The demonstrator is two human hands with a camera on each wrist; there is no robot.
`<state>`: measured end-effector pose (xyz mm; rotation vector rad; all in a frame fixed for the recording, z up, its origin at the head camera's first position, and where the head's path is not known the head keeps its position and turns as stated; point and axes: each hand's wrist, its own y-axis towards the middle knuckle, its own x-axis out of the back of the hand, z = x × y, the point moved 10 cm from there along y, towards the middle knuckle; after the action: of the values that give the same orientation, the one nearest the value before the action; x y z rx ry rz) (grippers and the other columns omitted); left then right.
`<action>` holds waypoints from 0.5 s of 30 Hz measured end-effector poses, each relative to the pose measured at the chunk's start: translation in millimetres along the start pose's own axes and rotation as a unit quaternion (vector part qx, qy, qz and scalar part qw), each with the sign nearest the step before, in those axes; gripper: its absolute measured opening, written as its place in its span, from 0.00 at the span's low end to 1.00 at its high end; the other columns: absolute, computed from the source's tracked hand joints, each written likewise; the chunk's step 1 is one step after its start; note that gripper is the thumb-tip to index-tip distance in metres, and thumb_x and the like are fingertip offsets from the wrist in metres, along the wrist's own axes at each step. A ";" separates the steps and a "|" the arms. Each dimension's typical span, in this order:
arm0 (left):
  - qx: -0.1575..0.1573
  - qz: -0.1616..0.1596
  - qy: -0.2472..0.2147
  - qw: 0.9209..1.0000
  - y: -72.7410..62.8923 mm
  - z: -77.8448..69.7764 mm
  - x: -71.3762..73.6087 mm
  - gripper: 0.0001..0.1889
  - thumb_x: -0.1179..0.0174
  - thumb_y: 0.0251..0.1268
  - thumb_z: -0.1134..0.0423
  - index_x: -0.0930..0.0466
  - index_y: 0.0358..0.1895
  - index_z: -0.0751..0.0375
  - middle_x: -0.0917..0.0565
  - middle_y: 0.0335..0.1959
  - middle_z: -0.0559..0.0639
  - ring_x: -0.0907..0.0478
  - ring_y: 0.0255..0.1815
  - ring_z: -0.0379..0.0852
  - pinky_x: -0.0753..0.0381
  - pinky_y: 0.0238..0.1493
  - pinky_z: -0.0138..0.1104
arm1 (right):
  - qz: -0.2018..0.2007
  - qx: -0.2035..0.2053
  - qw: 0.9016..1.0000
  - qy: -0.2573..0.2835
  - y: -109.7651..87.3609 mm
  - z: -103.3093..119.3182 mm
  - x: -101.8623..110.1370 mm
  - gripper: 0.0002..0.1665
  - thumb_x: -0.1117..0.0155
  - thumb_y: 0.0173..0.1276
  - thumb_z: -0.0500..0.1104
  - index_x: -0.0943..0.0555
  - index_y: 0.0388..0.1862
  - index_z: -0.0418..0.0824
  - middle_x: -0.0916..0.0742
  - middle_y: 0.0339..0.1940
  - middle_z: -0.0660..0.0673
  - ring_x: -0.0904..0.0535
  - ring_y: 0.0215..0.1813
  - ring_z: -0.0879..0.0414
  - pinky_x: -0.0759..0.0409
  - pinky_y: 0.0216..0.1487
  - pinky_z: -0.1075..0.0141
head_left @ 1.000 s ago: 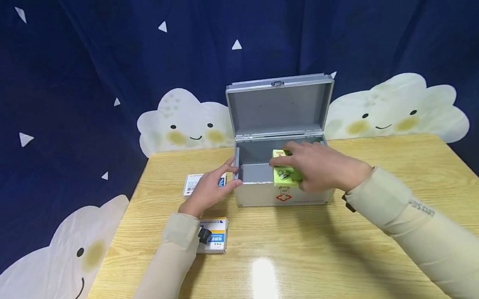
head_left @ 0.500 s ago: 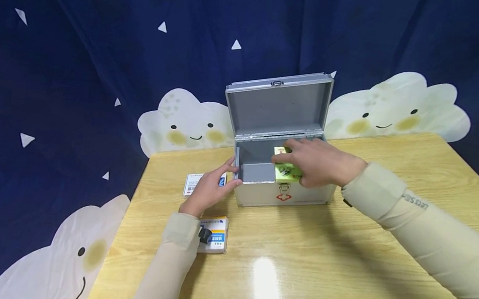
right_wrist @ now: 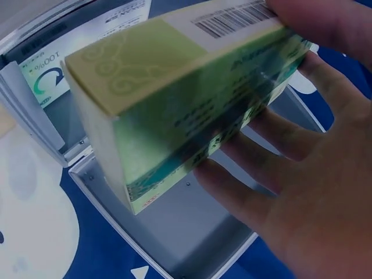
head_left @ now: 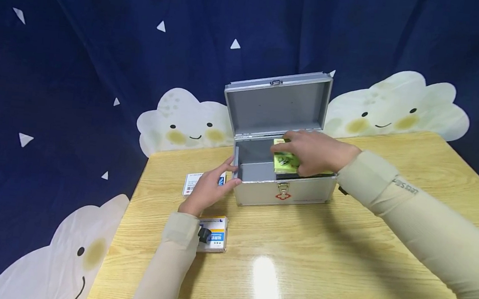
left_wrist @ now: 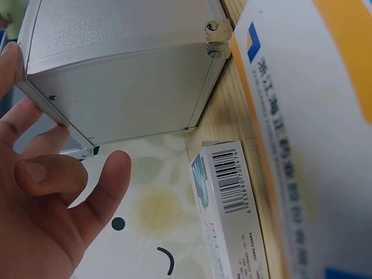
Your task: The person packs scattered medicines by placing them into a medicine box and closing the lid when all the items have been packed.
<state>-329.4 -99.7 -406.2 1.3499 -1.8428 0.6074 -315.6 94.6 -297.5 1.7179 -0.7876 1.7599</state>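
A silver first-aid case (head_left: 257,194) stands on the table, its lid (head_left: 279,103) raised at the back. My right hand (head_left: 316,151) grips a yellow-green medicine box (head_left: 283,160) over the right part of the case. Seen from the right wrist, thumb and fingers pinch that box (right_wrist: 168,104) from opposite sides, tilted. Against the case's left rim rests my left hand (head_left: 210,187), fingertips touching the edge. In the left wrist view its outer fingers (left_wrist: 107,186) are relaxed and hold nothing. Part of the case's inside is hidden behind my right hand.
Two white medicine boxes lie on the wooden table (head_left: 319,265). One box (head_left: 191,181) is left of the case; the other (head_left: 216,237), with blue and yellow stripes, lies partly under my left wrist. A white printed item (right_wrist: 49,78) marked "100%" shows inside the case.
The medicine box in my right hand first lowered into the case, then moved back and up, uncovering the front rim and latch. My left hand has kept its place.
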 end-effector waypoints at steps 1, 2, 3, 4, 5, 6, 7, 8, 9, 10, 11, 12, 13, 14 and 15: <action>0.001 0.000 0.000 1.000 0.1 0.3 0.3 0.26 0.43 0.69 0.40 0.26 0.66 0.44 0.42 0.80 0.34 0.36 0.77 0.54 0.34 0.74 0.53 | 0.001 -0.001 1.000 -0.001 1.5 -0.8 -0.5 0.41 0.33 0.48 0.33 0.23 0.63 0.57 0.18 0.54 0.39 0.21 0.49 0.44 0.19 0.50 0.45; 0.001 -0.001 -0.001 1.000 0.3 0.5 0.4 0.26 0.43 0.69 0.41 0.26 0.66 0.43 0.42 0.80 0.34 0.36 0.77 0.54 0.34 0.74 0.52 | 0.003 -0.001 1.000 0.002 3.1 -1.1 -0.9 0.41 0.33 0.48 0.33 0.23 0.64 0.57 0.18 0.53 0.40 0.21 0.49 0.45 0.19 0.49 0.46; 0.002 0.000 -0.003 1.000 0.3 0.6 0.5 0.26 0.43 0.69 0.41 0.26 0.66 0.43 0.42 0.80 0.34 0.36 0.77 0.53 0.34 0.74 0.52 | 0.004 -0.002 1.000 0.005 4.8 -1.6 -1.2 0.41 0.33 0.48 0.33 0.23 0.64 0.57 0.18 0.53 0.40 0.21 0.48 0.45 0.19 0.49 0.47; 0.002 0.000 -0.004 1.000 0.3 0.6 0.5 0.25 0.43 0.69 0.41 0.26 0.66 0.43 0.42 0.80 0.34 0.36 0.77 0.53 0.34 0.75 0.52 | 0.004 -0.003 1.000 0.008 6.5 -2.0 -1.5 0.41 0.33 0.48 0.32 0.23 0.64 0.57 0.18 0.53 0.41 0.22 0.48 0.46 0.20 0.49 0.47; 0.003 0.002 -0.003 1.000 0.4 0.8 0.3 0.26 0.43 0.69 0.40 0.26 0.66 0.42 0.42 0.80 0.34 0.37 0.77 0.53 0.35 0.75 0.52 | 0.005 -0.004 1.000 0.009 8.3 -2.4 -2.0 0.42 0.32 0.48 0.31 0.23 0.64 0.57 0.18 0.53 0.41 0.22 0.47 0.46 0.20 0.49 0.48; 0.004 0.003 -0.003 1.000 0.3 1.0 0.1 0.26 0.44 0.69 0.39 0.26 0.66 0.42 0.43 0.80 0.33 0.37 0.77 0.52 0.35 0.75 0.51 | 0.006 -0.004 1.000 0.010 10.3 -2.9 -2.9 0.42 0.32 0.48 0.30 0.23 0.64 0.56 0.18 0.52 0.41 0.22 0.47 0.47 0.20 0.48 0.50; 0.003 0.004 -0.003 1.000 0.2 1.1 0.0 0.26 0.44 0.69 0.39 0.27 0.67 0.42 0.43 0.80 0.33 0.37 0.78 0.53 0.35 0.75 0.52 | 0.010 -0.006 1.000 0.013 12.4 -3.5 -4.0 0.43 0.33 0.48 0.29 0.23 0.64 0.56 0.18 0.52 0.42 0.23 0.46 0.48 0.20 0.48 0.51; 0.005 0.004 -0.004 1.000 -0.2 1.2 0.0 0.27 0.44 0.69 0.38 0.27 0.67 0.42 0.43 0.80 0.32 0.37 0.78 0.52 0.35 0.75 0.51 | 0.013 -0.006 1.000 0.012 14.7 -4.1 -5.7 0.44 0.33 0.48 0.28 0.23 0.65 0.56 0.18 0.52 0.42 0.22 0.46 0.48 0.20 0.48 0.51; 0.007 0.004 -0.004 1.000 -0.5 1.4 0.0 0.27 0.44 0.69 0.38 0.27 0.67 0.42 0.43 0.80 0.32 0.37 0.78 0.53 0.35 0.75 0.52 | 0.015 -0.006 1.000 0.011 16.8 -4.9 -7.2 0.44 0.33 0.47 0.28 0.23 0.65 0.56 0.18 0.52 0.42 0.22 0.47 0.48 0.20 0.49 0.52; 0.007 0.004 -0.006 1.000 -0.8 1.5 -0.1 0.27 0.44 0.69 0.38 0.27 0.67 0.42 0.43 0.80 0.32 0.37 0.78 0.53 0.35 0.75 0.52 | 0.019 -0.007 1.000 0.010 18.9 -5.7 -9.2 0.44 0.32 0.47 0.27 0.23 0.65 0.55 0.18 0.52 0.42 0.22 0.47 0.48 0.19 0.50 0.52; 0.009 0.004 -0.007 1.000 -1.0 1.9 -0.2 0.27 0.44 0.69 0.38 0.27 0.67 0.42 0.44 0.80 0.31 0.37 0.78 0.53 0.35 0.75 0.52 | 0.024 -0.008 1.000 0.010 20.9 -6.7 -11.4 0.45 0.32 0.47 0.27 0.23 0.65 0.55 0.18 0.52 0.42 0.22 0.47 0.48 0.19 0.50 0.52; 0.009 0.003 -0.008 1.000 -1.1 1.8 -0.1 0.27 0.44 0.69 0.39 0.27 0.67 0.43 0.43 0.80 0.32 0.37 0.78 0.53 0.35 0.75 0.52 | 0.030 -0.011 0.999 0.010 22.8 -7.6 -13.4 0.45 0.32 0.47 0.27 0.23 0.66 0.55 0.18 0.53 0.41 0.22 0.47 0.48 0.19 0.50 0.51; 0.009 0.002 -0.008 1.000 -1.1 1.8 -0.1 0.26 0.43 0.69 0.40 0.27 0.67 0.43 0.43 0.80 0.31 0.37 0.78 0.53 0.35 0.75 0.52 | 0.036 -0.013 0.999 0.012 24.5 -8.8 -15.5 0.45 0.32 0.47 0.27 0.23 0.66 0.54 0.18 0.54 0.41 0.22 0.48 0.47 0.19 0.51 0.51; 0.009 0.001 -0.009 1.000 -1.0 1.6 -0.3 0.26 0.43 0.69 0.41 0.26 0.66 0.44 0.43 0.80 0.32 0.37 0.78 0.53 0.35 0.75 0.52 | 0.042 -0.017 0.999 0.012 26.2 -10.6 -18.2 0.45 0.32 0.47 0.27 0.24 0.66 0.54 0.18 0.54 0.41 0.22 0.48 0.47 0.19 0.51 0.51; 0.008 0.001 -0.008 1.000 -0.7 1.5 -0.7 0.26 0.43 0.69 0.41 0.26 0.66 0.44 0.44 0.80 0.31 0.37 0.78 0.52 0.35 0.75 0.51 | 0.048 -0.022 0.998 0.016 27.4 -12.1 -20.0 0.46 0.32 0.47 0.27 0.24 0.67 0.55 0.18 0.54 0.41 0.23 0.47 0.48 0.19 0.50 0.52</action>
<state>-329.1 -100.6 -407.7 1.3667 -1.8559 0.6161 -343.4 85.3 -318.4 1.6434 -0.9014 1.8145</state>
